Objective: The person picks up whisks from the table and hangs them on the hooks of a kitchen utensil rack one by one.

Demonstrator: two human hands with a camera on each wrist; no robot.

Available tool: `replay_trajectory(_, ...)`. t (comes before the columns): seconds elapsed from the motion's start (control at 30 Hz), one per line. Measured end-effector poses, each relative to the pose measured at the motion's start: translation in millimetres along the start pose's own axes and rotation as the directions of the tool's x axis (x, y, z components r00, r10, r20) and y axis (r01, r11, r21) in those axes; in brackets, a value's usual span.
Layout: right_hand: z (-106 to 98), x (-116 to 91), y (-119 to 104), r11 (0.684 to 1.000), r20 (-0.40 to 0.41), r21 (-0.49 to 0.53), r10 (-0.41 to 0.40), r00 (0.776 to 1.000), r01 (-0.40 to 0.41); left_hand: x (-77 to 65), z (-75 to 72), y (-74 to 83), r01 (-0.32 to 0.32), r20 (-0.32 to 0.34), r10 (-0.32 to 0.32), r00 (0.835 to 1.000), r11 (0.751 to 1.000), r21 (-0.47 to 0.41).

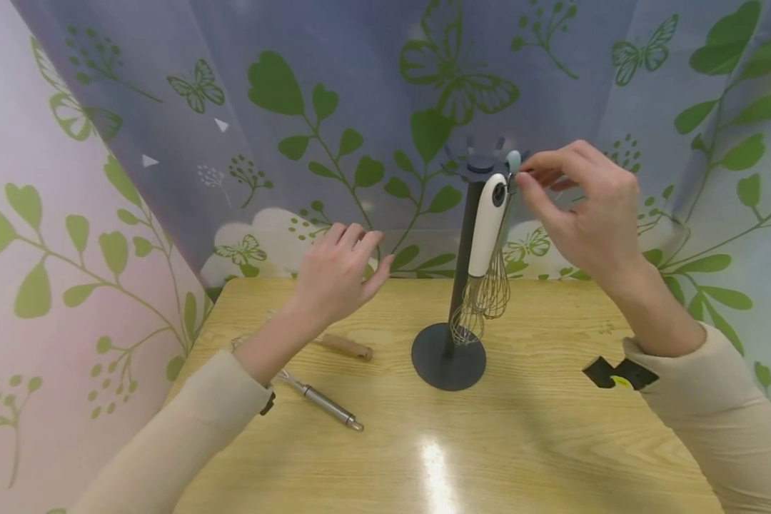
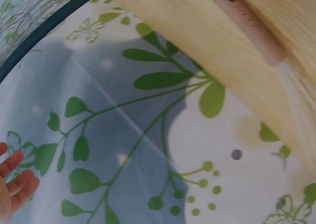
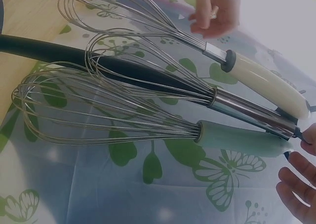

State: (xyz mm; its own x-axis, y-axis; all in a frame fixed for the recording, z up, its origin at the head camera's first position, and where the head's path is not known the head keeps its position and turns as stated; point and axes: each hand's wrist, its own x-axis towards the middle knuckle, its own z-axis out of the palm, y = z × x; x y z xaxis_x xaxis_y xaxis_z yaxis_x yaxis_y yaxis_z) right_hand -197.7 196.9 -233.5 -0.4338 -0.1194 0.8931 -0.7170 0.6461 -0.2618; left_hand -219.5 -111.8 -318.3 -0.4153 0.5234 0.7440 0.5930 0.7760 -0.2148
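A black whisk stand [image 1: 464,250] holds three hanging whisks, wires downward: one with a cream handle [image 3: 266,83], one with a steel handle [image 3: 254,111] and one with a mint handle [image 3: 242,140]. At the top of the stand, my right hand [image 1: 587,203] pinches the hanging end of the steel-handled whisk between thumb and forefinger, its other fingers loosely bent. My left hand [image 1: 337,271] hovers left of the stand with relaxed fingers and nothing in them. Below it on the table lie a wooden-handled whisk [image 1: 347,346] and another steel whisk [image 1: 330,407], their wires partly behind my forearm.
The stand's round base [image 1: 450,375] sits on the wooden table [image 1: 520,450] toward the back. Behind the table's far edge hangs a curtain [image 1: 360,93] printed with leaves and butterflies. More hooks [image 1: 478,153] spread around the stand's top.
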Motion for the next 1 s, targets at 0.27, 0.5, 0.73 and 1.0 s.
replay_trajectory(0.27, 1, 1, -1, 1.000, 0.003, -0.006, -0.006, 1.000, 0.006, -22.4, -2.6, -6.9, -0.068, 0.054, 0.066, 0.996, 0.997, 0.035)
replay_trajectory(0.5, -1, 1, -1, 1.000, 0.010, -0.024, -0.014, 1.000, 0.014, -39.3, -2.4, -8.9, -0.135, 0.100, 0.131, 0.986, 0.990, 0.033)
replay_trajectory(0.73, -1, 1, -1, 1.000, 0.011, -0.019, -0.019, 1.000, 0.019, -58.5, -5.6, -10.1, -0.156, 0.148, 0.154, 0.977, 0.988, 0.000)
replay_trajectory(1.0, -1, 0, 0, 0.999, 0.007, -0.021, -0.025, 1.000, 0.025, -77.2, -9.6, -14.1, -0.177, 0.357, 0.194, 0.914, 0.981, -0.080)
